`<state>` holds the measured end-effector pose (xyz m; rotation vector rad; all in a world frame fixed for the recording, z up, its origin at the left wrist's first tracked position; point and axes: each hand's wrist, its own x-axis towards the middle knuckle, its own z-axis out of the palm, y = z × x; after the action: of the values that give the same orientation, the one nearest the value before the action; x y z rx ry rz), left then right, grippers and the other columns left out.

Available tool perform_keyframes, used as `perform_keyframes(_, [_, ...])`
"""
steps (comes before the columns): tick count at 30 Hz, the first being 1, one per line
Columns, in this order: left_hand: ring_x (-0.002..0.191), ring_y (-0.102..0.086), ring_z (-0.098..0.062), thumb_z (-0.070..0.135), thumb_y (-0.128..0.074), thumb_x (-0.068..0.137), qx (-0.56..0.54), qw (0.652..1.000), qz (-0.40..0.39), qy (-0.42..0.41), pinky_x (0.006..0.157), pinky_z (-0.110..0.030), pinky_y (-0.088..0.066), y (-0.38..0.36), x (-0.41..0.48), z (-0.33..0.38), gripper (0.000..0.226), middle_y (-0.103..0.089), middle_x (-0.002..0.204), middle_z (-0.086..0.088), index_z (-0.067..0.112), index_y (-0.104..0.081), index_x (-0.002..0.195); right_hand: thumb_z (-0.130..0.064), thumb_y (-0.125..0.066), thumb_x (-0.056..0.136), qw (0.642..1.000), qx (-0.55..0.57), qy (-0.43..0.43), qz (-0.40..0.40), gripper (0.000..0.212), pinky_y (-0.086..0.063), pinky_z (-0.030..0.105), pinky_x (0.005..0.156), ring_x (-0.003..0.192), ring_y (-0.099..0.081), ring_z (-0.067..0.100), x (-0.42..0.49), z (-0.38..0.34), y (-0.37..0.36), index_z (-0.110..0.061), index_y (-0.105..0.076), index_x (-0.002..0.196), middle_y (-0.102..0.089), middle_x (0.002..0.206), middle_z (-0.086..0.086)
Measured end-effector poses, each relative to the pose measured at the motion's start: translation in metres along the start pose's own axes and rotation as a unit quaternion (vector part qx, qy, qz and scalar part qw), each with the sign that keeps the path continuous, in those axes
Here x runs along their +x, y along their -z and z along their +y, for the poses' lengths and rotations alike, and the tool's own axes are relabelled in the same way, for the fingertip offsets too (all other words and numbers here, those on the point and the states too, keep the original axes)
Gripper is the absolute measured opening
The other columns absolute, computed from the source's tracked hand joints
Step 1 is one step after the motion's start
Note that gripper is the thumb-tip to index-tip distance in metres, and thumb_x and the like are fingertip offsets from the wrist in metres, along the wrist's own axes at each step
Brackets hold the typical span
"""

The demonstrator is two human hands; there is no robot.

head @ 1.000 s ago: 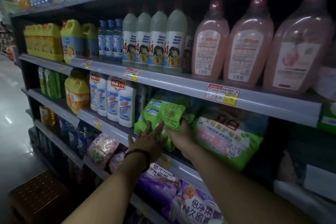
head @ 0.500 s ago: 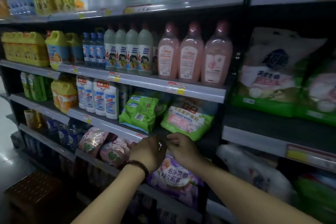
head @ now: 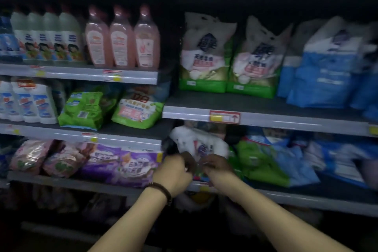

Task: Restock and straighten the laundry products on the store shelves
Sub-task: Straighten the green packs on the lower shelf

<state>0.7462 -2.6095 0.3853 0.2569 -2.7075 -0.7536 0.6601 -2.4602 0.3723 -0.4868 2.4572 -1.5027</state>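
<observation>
Both hands, left hand (head: 173,172) and right hand (head: 217,166), seemingly grip the white bag (head: 201,143); its blurred label is unreadable.

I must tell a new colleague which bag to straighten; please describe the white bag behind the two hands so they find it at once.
In the right-hand shelf bay, find the lower red price tag with an arrow. Just below it, leftmost on that shelf, sits the white bag. Its neighbours are green and blue; it alone is mostly white.

Bottles (head: 122,37) left of bags (head: 231,53)
</observation>
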Motion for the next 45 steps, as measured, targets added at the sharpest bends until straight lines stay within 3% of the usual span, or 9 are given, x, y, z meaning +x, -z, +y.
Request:
perform_keyframes(8, [0.105, -0.070, -0.020, 0.042, -0.060, 0.093, -0.002, 0.996, -0.061, -0.066, 0.088, -0.035, -0.056, -0.103, 0.024, 0.075, 0.021, -0.075, 0.111, 0.005, 0.030, -0.070, 0.107, -0.023, -0.067, 0.098, 0.966, 0.186, -0.175, 0.047, 0.007, -0.056, 0.037, 0.070, 0.078, -0.071, 0.027, -0.011, 0.102, 0.106, -0.018, -0.070, 0.093, -0.073, 0.096, 0.010])
perform_keyframes(14, [0.119, -0.065, -0.017, 0.045, -0.060, 0.091, -0.027, 0.990, -0.105, -0.090, 0.102, -0.030, -0.049, -0.156, 0.041, 0.097, 0.034, -0.070, 0.127, 0.004, 0.032, -0.069, 0.122, -0.024, -0.068, 0.100, 0.894, 0.344, -0.259, 0.122, 0.033, -0.060, 0.044, 0.071, 0.088, -0.072, 0.036, 0.012, 0.165, 0.146, -0.005, -0.061, 0.126, -0.068, 0.107, 0.018])
perform_keyframes(19, [0.121, -0.063, -0.018, 0.054, -0.053, 0.086, -0.040, 0.983, -0.159, -0.089, 0.104, -0.034, -0.050, -0.196, 0.065, 0.105, 0.048, -0.067, 0.130, 0.003, 0.033, -0.067, 0.127, -0.023, -0.070, 0.100, 0.806, 0.516, -0.256, 0.139, 0.054, -0.051, 0.055, 0.110, 0.138, -0.052, 0.050, 0.042, 0.193, 0.164, 0.000, -0.051, 0.145, -0.053, 0.142, 0.037])
perform_keyframes(23, [0.122, -0.061, -0.023, 0.051, -0.057, 0.092, -0.037, 0.978, -0.182, -0.093, 0.103, -0.038, -0.052, -0.224, 0.085, 0.106, 0.044, -0.063, 0.132, -0.002, 0.033, -0.063, 0.132, -0.027, -0.064, 0.104, 0.783, 0.561, -0.231, 0.136, 0.044, -0.063, 0.040, 0.074, 0.096, -0.072, 0.031, 0.067, 0.200, 0.166, -0.006, -0.060, 0.142, -0.070, 0.116, 0.019])
perform_keyframes(26, [0.118, -0.062, -0.025, 0.042, -0.063, 0.097, -0.043, 0.976, -0.187, -0.108, 0.101, -0.037, -0.053, -0.239, 0.095, 0.100, 0.032, -0.062, 0.129, -0.002, 0.038, -0.065, 0.128, -0.036, -0.066, 0.100, 0.765, 0.588, -0.229, 0.133, 0.049, -0.056, 0.056, 0.102, 0.117, -0.070, 0.041, 0.092, 0.204, 0.161, -0.010, -0.062, 0.142, -0.072, 0.128, 0.023])
perform_keyframes(30, [0.113, -0.062, -0.020, 0.049, -0.058, 0.091, -0.049, 0.978, -0.174, -0.106, 0.097, -0.036, -0.054, -0.252, 0.101, 0.091, 0.033, -0.063, 0.123, 0.004, 0.040, -0.067, 0.121, -0.044, -0.064, 0.101, 0.746, 0.618, -0.217, 0.122, 0.050, -0.048, 0.066, 0.109, 0.120, -0.068, 0.046, 0.116, 0.207, 0.157, -0.011, -0.064, 0.139, -0.071, 0.128, 0.026])
perform_keyframes(37, [0.098, -0.066, 0.001, 0.030, -0.064, 0.089, -0.113, 0.975, -0.135, -0.134, 0.088, -0.019, -0.050, -0.255, 0.101, 0.081, 0.017, -0.073, 0.099, 0.023, 0.037, -0.077, 0.098, -0.042, -0.091, 0.075, 0.741, 0.596, -0.241, 0.191, 0.075, -0.048, 0.077, 0.098, 0.119, -0.067, 0.052, 0.147, 0.241, 0.137, -0.024, -0.062, 0.142, -0.071, 0.132, 0.022])
perform_keyframes(40, [0.096, -0.066, 0.003, 0.029, -0.066, 0.089, -0.123, 0.973, -0.125, -0.149, 0.085, -0.014, -0.046, -0.250, 0.099, 0.074, 0.016, -0.074, 0.097, 0.024, 0.037, -0.078, 0.096, -0.039, -0.107, 0.036, 0.711, 0.618, -0.219, 0.254, 0.103, -0.050, 0.082, 0.085, 0.110, -0.072, 0.050, 0.178, 0.277, 0.135, -0.039, -0.065, 0.130, -0.075, 0.126, 0.014])
perform_keyframes(45, [0.100, -0.064, 0.002, 0.043, -0.058, 0.089, -0.105, 0.974, -0.131, -0.149, 0.091, -0.023, -0.050, -0.240, 0.093, 0.057, 0.017, -0.073, 0.102, 0.023, 0.047, -0.073, 0.096, -0.006, -0.081, 0.089, 0.693, 0.595, -0.209, 0.348, 0.057, -0.053, 0.079, 0.085, 0.113, -0.070, 0.042, 0.145, 0.201, 0.133, -0.034, -0.061, 0.134, -0.071, 0.129, 0.007])
